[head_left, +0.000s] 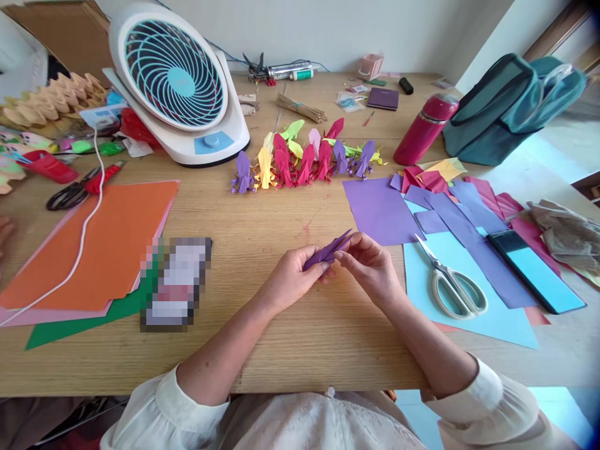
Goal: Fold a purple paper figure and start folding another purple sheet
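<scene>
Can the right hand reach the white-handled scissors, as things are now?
Probably yes: the white-handled scissors lie uncovered on light blue paper nearby. However, the right hand pinches the folded purple paper and would likely need to let go first.

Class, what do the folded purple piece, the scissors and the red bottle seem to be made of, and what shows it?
Folded purple piece: matte paper, with creases and thin layered edges. Scissors: shiny metal blades; smooth pale handles, probably plastic. Red bottle: perhaps coated metal, judging by its glossy highlights.
</scene>
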`<state>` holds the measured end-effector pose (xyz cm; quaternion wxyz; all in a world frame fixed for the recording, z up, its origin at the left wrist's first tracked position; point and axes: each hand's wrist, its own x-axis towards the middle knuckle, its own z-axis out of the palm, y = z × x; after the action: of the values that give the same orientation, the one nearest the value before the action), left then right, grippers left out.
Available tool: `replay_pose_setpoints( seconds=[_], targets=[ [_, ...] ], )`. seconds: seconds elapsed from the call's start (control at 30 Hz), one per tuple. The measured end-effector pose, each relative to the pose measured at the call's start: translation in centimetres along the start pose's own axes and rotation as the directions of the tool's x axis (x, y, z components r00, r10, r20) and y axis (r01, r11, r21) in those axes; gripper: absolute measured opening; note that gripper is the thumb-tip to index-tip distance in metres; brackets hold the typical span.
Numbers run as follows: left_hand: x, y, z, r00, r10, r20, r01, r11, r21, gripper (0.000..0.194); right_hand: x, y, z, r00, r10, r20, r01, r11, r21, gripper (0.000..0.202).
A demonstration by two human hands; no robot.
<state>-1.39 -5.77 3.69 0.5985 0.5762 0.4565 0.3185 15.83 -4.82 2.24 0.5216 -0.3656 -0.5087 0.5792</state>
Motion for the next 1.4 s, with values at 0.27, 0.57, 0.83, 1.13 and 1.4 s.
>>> replay_pose_setpoints(
  seconds=[0.27,0.57,0.83,1.13,1.4],
  targets=[
    [0.1,0.1,-0.6,0.998,0.012,0.069,-0.011,1.0,-0.002,0.038,0.3,-0.2,-1.0,0.995,0.093,0.026,-0.091,0.994,-0.059,0.03],
    [-0.1,-0.5,-0.9,0.998,-0.05,0.026,0.044,0.98,0.196,0.014,-0.7,-0.2,-2.2,0.951,0.298,-0.079,-0.308,0.929,-0.206,0.039],
    [-1.0,-0.5,0.3,0.996,0.084,-0.03,-0.049,0.798,0.601,0.014,-4.0,-0.6,-2.5,0.938,0.315,-0.142,-0.343,0.901,-0.264,0.033],
    [-1.4,-1.6,1.3,0.986,0.169,-0.002,-0.126,0.741,0.659,0.016,-5.1,-0.7,-2.4,0.991,0.115,-0.068,-0.13,0.724,-0.677,0.015],
    [-2.5,-1.7,1.5,0.969,0.236,0.078,-0.229,0.726,0.649,0.015,-3.6,-1.6,-2.4,0.967,0.148,0.206,0.119,0.453,-0.883,0.004]
  ],
)
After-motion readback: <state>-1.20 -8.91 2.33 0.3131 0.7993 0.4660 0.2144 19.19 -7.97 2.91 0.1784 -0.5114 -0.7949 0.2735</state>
